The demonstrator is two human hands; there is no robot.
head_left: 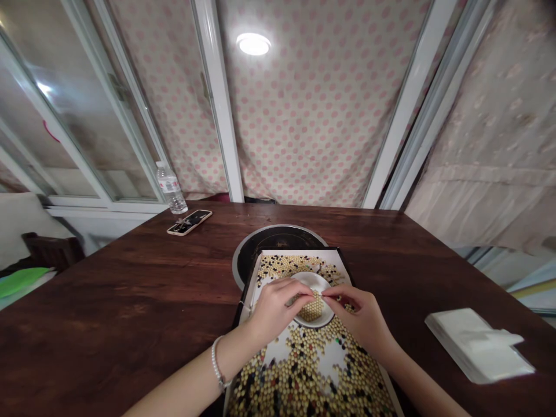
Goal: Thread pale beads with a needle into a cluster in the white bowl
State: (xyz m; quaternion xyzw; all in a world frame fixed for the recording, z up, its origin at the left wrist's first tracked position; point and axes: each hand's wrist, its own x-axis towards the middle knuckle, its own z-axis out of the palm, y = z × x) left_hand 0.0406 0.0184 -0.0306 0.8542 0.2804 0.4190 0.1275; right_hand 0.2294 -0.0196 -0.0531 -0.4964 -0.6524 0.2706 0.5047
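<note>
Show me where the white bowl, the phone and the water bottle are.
white bowl (313, 281): head view, bare inner wall at its far side.
phone (190, 222): head view, middle of its dark face.
water bottle (169, 186): head view, on its label.

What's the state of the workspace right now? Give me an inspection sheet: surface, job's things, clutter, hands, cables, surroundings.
Surface: dark wooden table, with a round black hob plate set into it, partly under the tray.
Job's things: tray spread with mixed yellow and dark beans; small white bowl on it holding yellow beans.
Clutter: water bottle and phone at the far left; white folded packet at the right.
Hands: left hand and right hand over the bowl, fingertips nearly meeting; what they pinch is too small to tell. Bead bracelet on the left wrist.
Cables: nothing seen.
Surroundings: pink-dotted curtain, white window frames, round lamp.
</note>
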